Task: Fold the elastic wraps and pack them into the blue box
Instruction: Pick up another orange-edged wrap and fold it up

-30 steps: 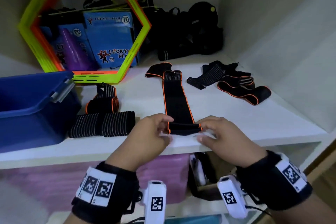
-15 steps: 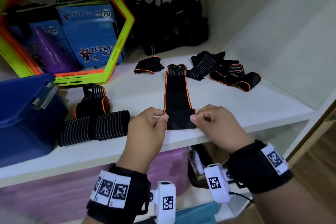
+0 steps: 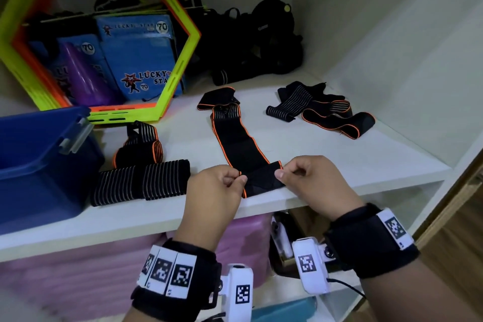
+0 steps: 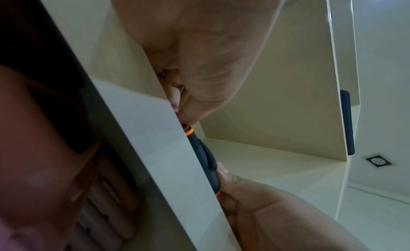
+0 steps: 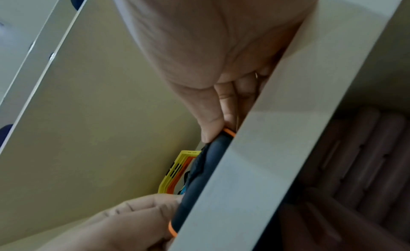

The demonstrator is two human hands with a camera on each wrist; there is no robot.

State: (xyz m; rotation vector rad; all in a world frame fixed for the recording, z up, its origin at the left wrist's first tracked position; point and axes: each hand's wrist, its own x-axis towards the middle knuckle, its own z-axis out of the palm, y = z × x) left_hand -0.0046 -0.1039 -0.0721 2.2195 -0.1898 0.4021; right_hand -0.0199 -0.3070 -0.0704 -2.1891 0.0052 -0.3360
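Black elastic edged in orange lies stretched along a white shelf (image 3: 339,154), its near end doubled over at the shelf's front lip as a person begins folding it. The left hand (image 3: 214,191) pinches the left corner of the folded end between thumb and forefinger; the right hand (image 3: 313,183) pinches the right corner the same way, each grip clamped on the orange-trimmed wrap (image 3: 240,144). Most of its length is yet unfolded, running away toward the back of the shelf.

Progress looks modest. Two bundled wraps, a striped wrap (image 3: 138,181) and a rolled wrap (image 3: 138,149) behind it, sit just beside the blue box (image 3: 39,154) at the left, apparently folded but not packed. Whether anything lies inside the box cannot be told from this angle. A loose tangle of wraps (image 3: 321,110) waits well apart at the right, unfolded. Judging by this, one fold is under way, more wraps remain, and packing is still to come.
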